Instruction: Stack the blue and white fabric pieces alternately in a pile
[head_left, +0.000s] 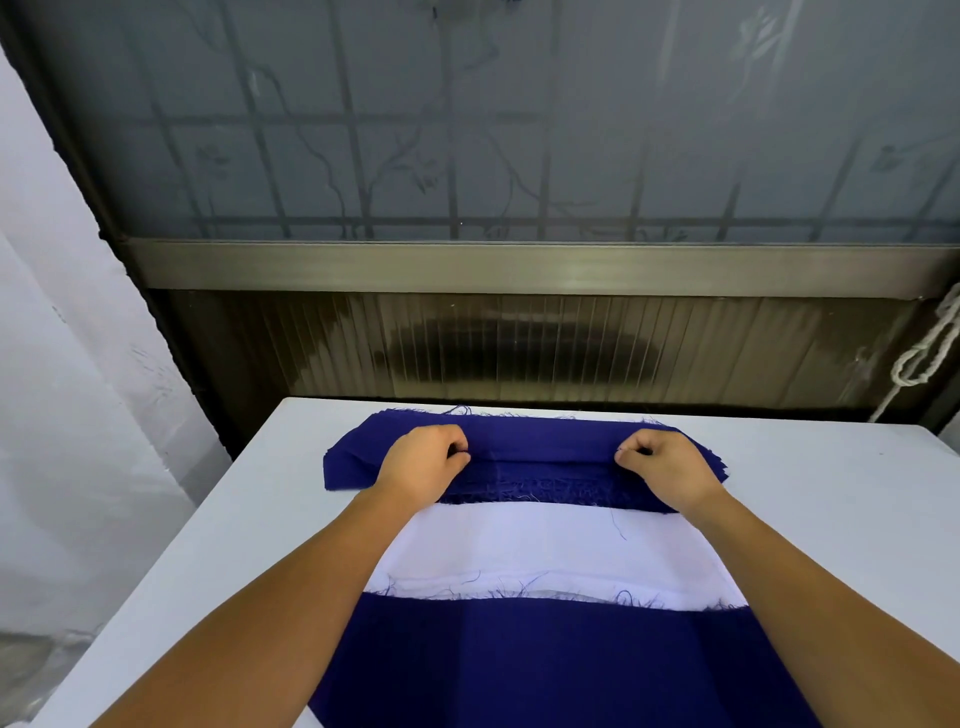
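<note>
A stack of dark blue fabric pieces (540, 441) lies at the far side of the white table (249, 540). My left hand (423, 467) pinches the top blue piece near its left part, and my right hand (667, 467) pinches the same piece near its right part. The pinched piece is raised into a fold between the two hands. Closer to me lies a white fabric piece (550, 545) with frayed edges. At the table's near edge a large blue fabric piece (545, 670) rests on top of the near pile, between my forearms.
A frosted window with a metal grille and a metal sill (519, 267) stands behind the table. A knotted white rope (930, 358) hangs at the right. A white curtain (62, 364) covers the left side. Bare tabletop shows to the left and right of the fabrics.
</note>
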